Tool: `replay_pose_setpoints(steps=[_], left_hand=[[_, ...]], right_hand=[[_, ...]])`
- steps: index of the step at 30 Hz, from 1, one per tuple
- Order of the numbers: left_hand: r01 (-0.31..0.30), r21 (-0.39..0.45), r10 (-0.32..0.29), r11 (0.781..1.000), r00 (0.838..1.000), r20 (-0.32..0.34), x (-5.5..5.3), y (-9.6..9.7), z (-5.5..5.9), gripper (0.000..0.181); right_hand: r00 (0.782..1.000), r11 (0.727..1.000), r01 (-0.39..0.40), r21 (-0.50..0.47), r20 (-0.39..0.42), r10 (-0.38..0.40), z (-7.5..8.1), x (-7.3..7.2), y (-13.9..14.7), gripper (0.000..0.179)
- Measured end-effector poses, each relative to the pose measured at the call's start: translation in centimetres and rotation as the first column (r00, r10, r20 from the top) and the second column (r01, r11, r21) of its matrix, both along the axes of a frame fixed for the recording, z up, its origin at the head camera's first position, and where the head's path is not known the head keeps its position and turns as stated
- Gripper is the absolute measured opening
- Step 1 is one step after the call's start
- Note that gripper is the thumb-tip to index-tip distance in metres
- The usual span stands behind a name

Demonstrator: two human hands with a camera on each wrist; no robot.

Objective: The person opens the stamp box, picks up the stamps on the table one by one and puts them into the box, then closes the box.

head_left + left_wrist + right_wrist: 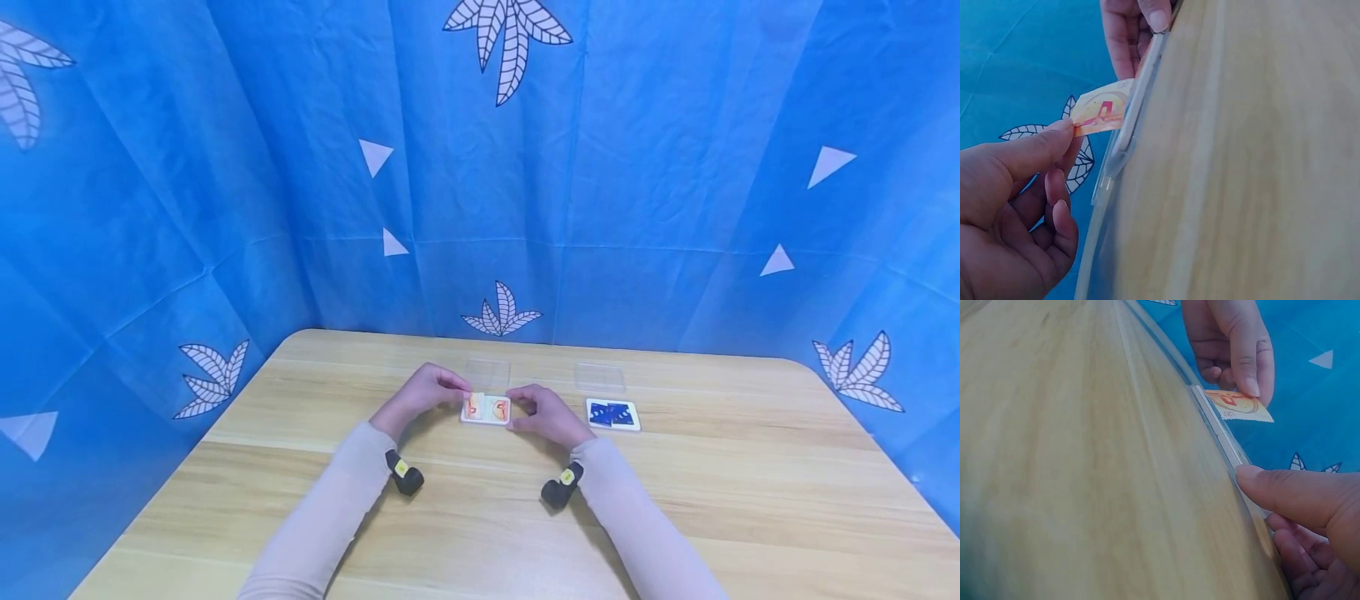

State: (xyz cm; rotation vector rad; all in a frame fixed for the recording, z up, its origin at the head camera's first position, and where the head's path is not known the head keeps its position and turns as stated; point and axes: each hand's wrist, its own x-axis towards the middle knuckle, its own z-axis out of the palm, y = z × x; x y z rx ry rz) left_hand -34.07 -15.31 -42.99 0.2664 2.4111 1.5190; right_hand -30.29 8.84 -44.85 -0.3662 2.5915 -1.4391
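My left hand [429, 392] pinches an orange-and-cream postage stamp [1104, 109] with perforated edges between thumb and forefinger. In the left wrist view the stamp is tilted up from a shallow white case [486, 422], one edge close to its surface. A second orange stamp [500, 408] lies on the right half of this case. My right hand [546, 412] grips the case's right end, with the thumb [1257, 478] against the near corner and the fingers round the far side.
To the right, another white case [634, 415] holds two dark blue stamps [611, 414]. Two clear plastic lids, one on the left [487, 372] and one on the right [600, 377], lie behind the cases. A blue patterned curtain [645, 167] hangs beyond the wooden table [480, 525].
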Motion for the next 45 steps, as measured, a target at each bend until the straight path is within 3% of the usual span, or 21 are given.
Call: replay_pose_setpoints(steps=[9, 30, 45], left_hand=[[0.003, -0.03, -0.004, 1.0, 0.999, -0.049, -0.4, 0.5, -0.4, 0.014], [-0.046, -0.019, 0.046, 0.999, 0.998, -0.035, -0.7, 1.2, -1.1, 0.016], [-0.044, -0.01, 0.043, 0.999, 0.997, -0.057, -0.6, 1.2, -1.3, 0.016]], right_hand=[[1.0, 1.0, -0.008, -0.003, -0.005, 0.008, 0.0, 0.0, 0.1, 0.051], [1.0, 0.999, -0.031, -0.006, -0.003, 0.031, 0.2, 0.2, 0.2, 0.052], [1.0, 1.0, -0.025, -0.002, -0.009, 0.025, 0.1, 0.1, 0.2, 0.052]])
